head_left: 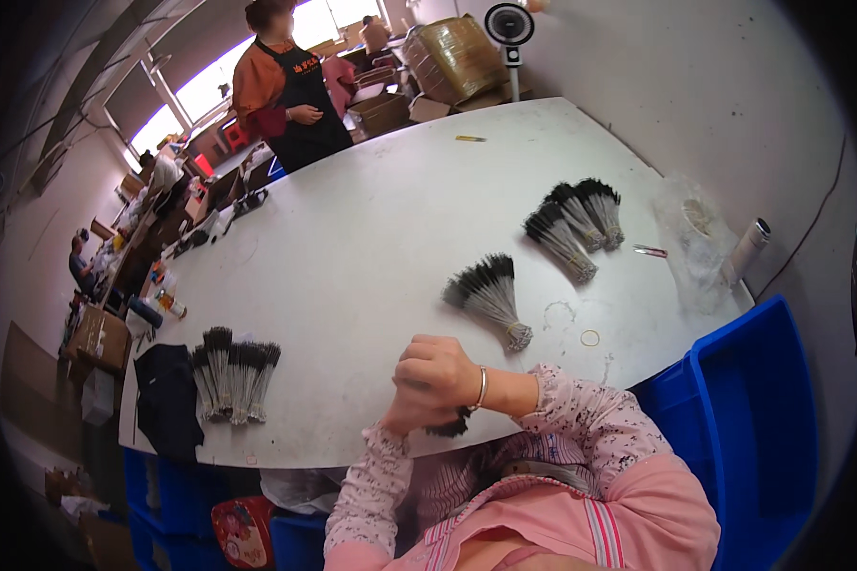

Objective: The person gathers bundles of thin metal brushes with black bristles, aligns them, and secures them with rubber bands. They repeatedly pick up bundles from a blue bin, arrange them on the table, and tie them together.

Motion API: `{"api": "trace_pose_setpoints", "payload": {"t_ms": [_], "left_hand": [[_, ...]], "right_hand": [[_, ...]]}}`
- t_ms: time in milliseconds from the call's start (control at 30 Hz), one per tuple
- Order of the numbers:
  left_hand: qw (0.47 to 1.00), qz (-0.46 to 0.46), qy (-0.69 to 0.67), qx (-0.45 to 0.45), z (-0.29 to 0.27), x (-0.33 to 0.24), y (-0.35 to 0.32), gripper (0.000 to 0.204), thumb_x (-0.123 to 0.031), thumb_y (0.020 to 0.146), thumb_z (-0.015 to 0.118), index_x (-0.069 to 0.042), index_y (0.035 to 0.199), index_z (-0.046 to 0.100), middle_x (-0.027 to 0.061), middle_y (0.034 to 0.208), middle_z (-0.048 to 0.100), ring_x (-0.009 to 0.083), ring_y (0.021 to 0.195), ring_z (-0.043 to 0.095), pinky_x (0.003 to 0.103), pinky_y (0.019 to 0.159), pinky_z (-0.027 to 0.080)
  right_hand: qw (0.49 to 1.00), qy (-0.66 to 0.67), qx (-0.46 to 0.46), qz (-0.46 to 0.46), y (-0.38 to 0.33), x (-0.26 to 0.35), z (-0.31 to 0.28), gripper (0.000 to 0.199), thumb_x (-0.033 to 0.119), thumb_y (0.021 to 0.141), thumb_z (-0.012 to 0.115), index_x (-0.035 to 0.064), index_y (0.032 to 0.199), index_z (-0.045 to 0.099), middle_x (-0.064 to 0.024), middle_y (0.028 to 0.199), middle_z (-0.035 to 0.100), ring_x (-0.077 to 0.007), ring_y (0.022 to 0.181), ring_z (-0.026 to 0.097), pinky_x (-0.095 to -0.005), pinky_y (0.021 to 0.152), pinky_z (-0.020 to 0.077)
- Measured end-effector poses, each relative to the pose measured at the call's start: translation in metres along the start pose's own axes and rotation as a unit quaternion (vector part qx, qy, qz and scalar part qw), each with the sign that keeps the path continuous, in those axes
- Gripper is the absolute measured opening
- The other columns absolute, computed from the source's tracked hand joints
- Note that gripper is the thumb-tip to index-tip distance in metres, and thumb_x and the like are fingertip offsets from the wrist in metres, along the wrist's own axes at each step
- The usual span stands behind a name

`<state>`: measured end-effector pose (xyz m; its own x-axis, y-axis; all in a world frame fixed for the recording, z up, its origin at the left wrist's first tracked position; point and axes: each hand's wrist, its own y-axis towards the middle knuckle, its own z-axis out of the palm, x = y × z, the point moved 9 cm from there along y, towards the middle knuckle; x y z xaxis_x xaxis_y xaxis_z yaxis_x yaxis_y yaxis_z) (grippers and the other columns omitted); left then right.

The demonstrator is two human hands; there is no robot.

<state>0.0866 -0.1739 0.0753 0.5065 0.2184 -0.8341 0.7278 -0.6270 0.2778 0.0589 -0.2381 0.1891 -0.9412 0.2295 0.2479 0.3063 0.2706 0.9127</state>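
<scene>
Close to the table's near edge, my right hand (pixel 441 369) and my left hand (pixel 411 407) are pressed together, fingers closed. Between them is a bundle of thin brushes, mostly hidden; only its black bristle tips (pixel 450 425) poke out below my right wrist. Just beyond lies a fanned bundle of black-tipped wire brushes (pixel 490 300), stems gathered at the near end. Several more brush bundles (pixel 571 228) lie farther right, and others (pixel 233 376) rest at the left. A rubber band (pixel 590 338) lies right of my hands.
The white table (pixel 352 247) carries a yellow cutter (pixel 470 139), a red-handled tool (pixel 650 251), a clear plastic bag (pixel 690 243), a roll (pixel 747 250) and dark cloth (pixel 167 400). A blue bin (pixel 762 409) stands at my right. A person in an apron (pixel 300 105) stands across the table.
</scene>
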Motion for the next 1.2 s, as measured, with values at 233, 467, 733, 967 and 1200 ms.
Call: {"api": "trace_pose_setpoints", "payload": {"t_ms": [233,467,733,967,1200], "left_hand": [[0.950,-0.145,-0.257,0.102,0.050,-0.002,-0.037,0.073,-0.017,0.067,0.078,-0.002,0.128,0.042,0.0085,0.127,0.046,0.0201,0.118,0.044,0.035,0.100,0.037],[0.895,-0.235,-0.376,-0.053,0.084,-0.014,-0.038,0.016,-0.007,0.071,0.058,-0.001,0.085,0.062,0.0091,0.079,0.060,0.0230,0.074,0.059,0.035,0.071,0.049],[0.769,-0.216,-0.573,-0.183,0.081,0.017,-0.057,0.025,-0.001,0.071,0.059,-0.007,0.091,0.047,0.0043,0.073,0.051,0.0189,0.067,0.053,0.034,0.070,0.046],[0.784,-0.256,-0.530,-0.198,0.066,0.044,-0.070,0.032,-0.005,0.069,0.059,-0.009,0.097,0.044,0.0037,0.074,0.049,0.0191,0.068,0.053,0.036,0.074,0.047],[0.844,-0.270,-0.449,-0.113,0.085,0.024,-0.033,0.058,-0.001,0.067,0.058,0.001,0.123,0.043,0.0067,0.068,0.052,0.0189,0.066,0.055,0.032,0.068,0.047]], "right_hand": [[0.992,0.080,-0.050,0.090,0.018,0.017,-0.022,0.012,0.004,0.064,0.067,0.0066,0.069,0.056,-0.0061,0.062,0.054,-0.0244,0.056,0.054,-0.0339,0.048,0.0428],[0.961,0.077,-0.012,0.264,-0.034,-0.024,-0.010,0.012,0.018,0.067,0.063,0.0078,0.064,0.058,-0.0096,0.061,0.057,-0.0299,0.058,0.057,-0.0394,0.053,0.0458],[0.897,-0.026,-0.083,0.433,-0.174,-0.075,-0.103,0.019,0.012,0.078,0.067,0.0052,0.096,0.065,-0.0104,0.092,0.063,-0.0246,0.084,0.062,-0.0336,0.073,0.0497],[0.779,-0.383,0.121,0.482,-0.280,-0.123,-0.199,0.005,0.005,0.077,0.053,0.0016,0.079,0.057,-0.0183,0.085,0.053,-0.0369,0.075,0.058,-0.0441,0.065,0.0497],[0.839,-0.168,0.071,0.513,-0.236,-0.109,-0.162,0.005,0.005,0.084,0.052,0.0011,0.085,0.055,-0.0167,0.080,0.060,-0.0337,0.072,0.059,-0.0380,0.061,0.0461]]}}
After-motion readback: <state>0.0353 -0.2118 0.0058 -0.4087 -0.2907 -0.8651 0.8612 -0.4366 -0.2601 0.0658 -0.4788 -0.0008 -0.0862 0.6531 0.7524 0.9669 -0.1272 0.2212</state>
